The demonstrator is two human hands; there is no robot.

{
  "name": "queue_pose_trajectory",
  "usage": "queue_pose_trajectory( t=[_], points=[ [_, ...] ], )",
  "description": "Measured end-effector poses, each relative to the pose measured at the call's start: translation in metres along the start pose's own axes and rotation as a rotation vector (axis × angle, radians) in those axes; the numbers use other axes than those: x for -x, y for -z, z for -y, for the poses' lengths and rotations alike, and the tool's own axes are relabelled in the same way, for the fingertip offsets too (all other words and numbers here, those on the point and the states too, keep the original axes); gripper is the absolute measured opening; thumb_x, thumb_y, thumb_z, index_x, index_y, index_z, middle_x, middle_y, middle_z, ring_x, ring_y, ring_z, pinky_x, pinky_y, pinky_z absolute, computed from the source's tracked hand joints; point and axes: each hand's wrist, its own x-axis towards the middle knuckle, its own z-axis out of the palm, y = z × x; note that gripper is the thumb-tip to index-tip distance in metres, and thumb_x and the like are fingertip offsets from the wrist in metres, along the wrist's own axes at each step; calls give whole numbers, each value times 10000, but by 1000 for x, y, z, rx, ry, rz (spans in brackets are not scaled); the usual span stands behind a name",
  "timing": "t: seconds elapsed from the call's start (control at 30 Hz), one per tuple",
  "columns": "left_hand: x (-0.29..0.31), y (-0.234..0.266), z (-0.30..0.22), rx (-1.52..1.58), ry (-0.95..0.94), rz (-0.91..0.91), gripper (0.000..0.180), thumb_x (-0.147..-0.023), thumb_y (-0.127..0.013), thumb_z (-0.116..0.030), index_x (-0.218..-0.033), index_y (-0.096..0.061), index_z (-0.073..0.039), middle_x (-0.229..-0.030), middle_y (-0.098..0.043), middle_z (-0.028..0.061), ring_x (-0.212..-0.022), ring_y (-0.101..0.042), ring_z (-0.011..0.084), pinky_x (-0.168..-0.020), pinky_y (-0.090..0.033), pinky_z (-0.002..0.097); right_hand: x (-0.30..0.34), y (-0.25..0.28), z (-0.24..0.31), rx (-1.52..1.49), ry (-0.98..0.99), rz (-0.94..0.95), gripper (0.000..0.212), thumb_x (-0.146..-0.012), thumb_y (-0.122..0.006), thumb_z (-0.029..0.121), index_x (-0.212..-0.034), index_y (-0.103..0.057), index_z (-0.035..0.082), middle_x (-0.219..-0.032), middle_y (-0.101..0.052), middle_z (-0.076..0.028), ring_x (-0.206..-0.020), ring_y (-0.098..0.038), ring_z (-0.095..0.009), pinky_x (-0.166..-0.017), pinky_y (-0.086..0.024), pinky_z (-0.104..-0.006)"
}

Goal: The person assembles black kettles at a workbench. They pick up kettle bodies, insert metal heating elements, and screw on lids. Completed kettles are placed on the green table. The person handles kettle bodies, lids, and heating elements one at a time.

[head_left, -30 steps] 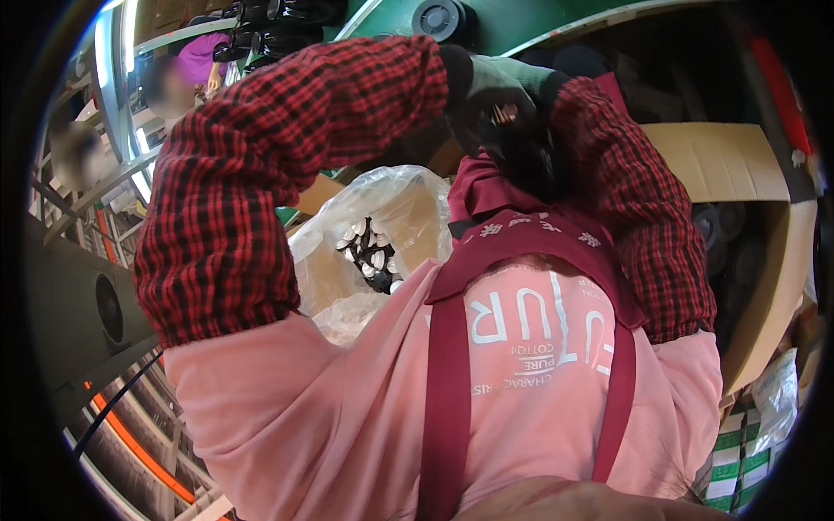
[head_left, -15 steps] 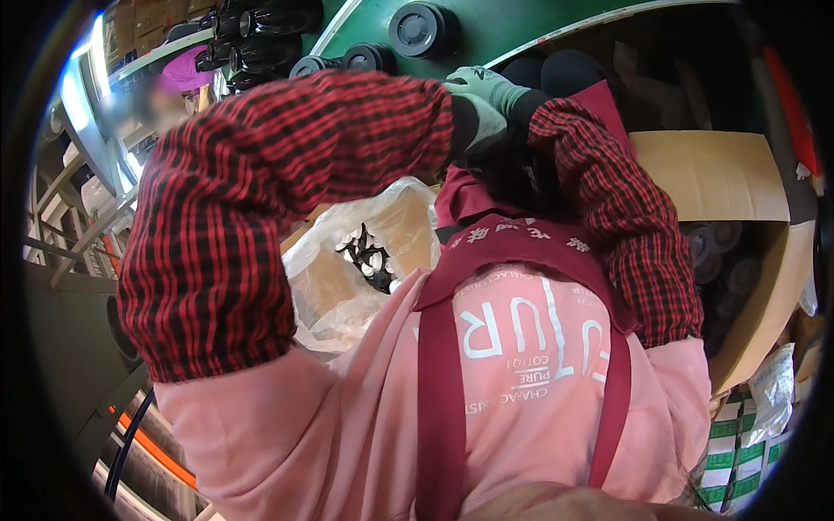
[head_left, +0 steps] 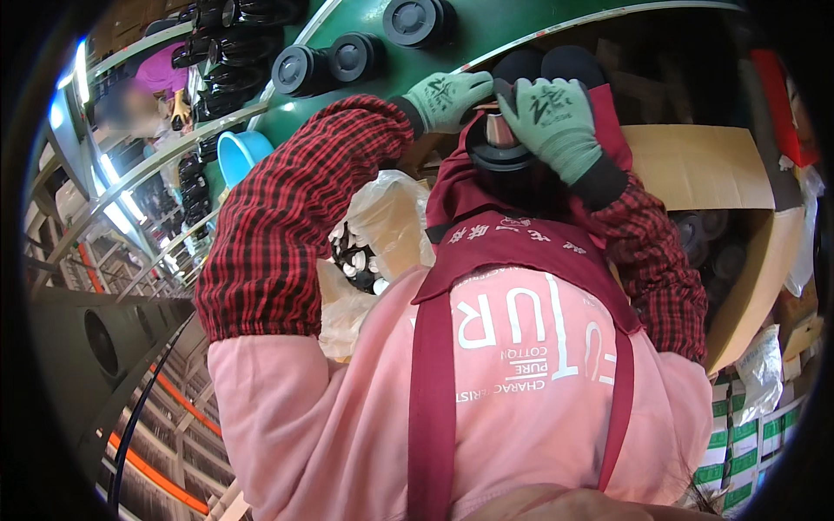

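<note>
A black round part (head_left: 504,160) with a copper-coloured stem (head_left: 499,132) rests over my lap, against the maroon apron. My right hand (head_left: 552,122), in a pale green glove, is closed at the top of this stem, its fingers curled over. Just left of it, my left hand (head_left: 447,100), gloved alike, has its fingers pressed together and pointing right. A thin tan edge shows below the left fingertips; what they hold is hidden. Behind the hands, three black round lid-like parts (head_left: 352,57) stand on the green table (head_left: 369,95).
At my left is a plastic-lined carton (head_left: 391,208) with small black and white parts (head_left: 354,260). An open cardboard box (head_left: 712,165) at right holds black round pieces. Glossy black objects (head_left: 239,56), a blue basin (head_left: 243,156) and another person in purple (head_left: 161,69) are farther left.
My hands were close together over a dark object; they are now slightly apart, the left drawn leftward. The round part and stem have come into sight. The view has turned, showing the blue basin.
</note>
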Motion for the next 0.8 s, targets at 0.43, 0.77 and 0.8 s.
queue_pose_trajectory(
  t=[0.43, 0.77, 0.8],
  points=[
    [20, -85, -43, 801, 220, -511, 988, -736, -921, -364, -1530, -413, -72, -1591, -360, 181, -1497, -337, 331, -1228, -300, 457, -159, -107, -126, -133, -445, -363, 515, -978, -577, 427, -1375, -551, 101, -1180, -672, -171, -1120, -639, -393, -958, -505, -500],
    [63, -77, -107, 1233, 274, -1520, 712, -696, -951, -115, -1303, -582, -73, -1407, -550, 102, -1355, -501, 224, -1129, -432, 404, -36, 6, -55, -881, 129, 33, 478, -1034, -559, 246, -1442, -504, 4, -1474, -483, -180, -1366, -461, -300, -1159, -358, -392],
    [74, -68, -100, 1579, 300, -1572, 531, -860, -848, -178, -1308, -582, -74, -1303, -619, 64, -1254, -558, 182, -1106, -450, 398, -10, 23, -49, -834, 210, 154, 512, -1032, -529, 227, -1490, -458, 9, -1547, -423, -170, -1429, -404, -266, -1186, -317, -369]
  ],
)
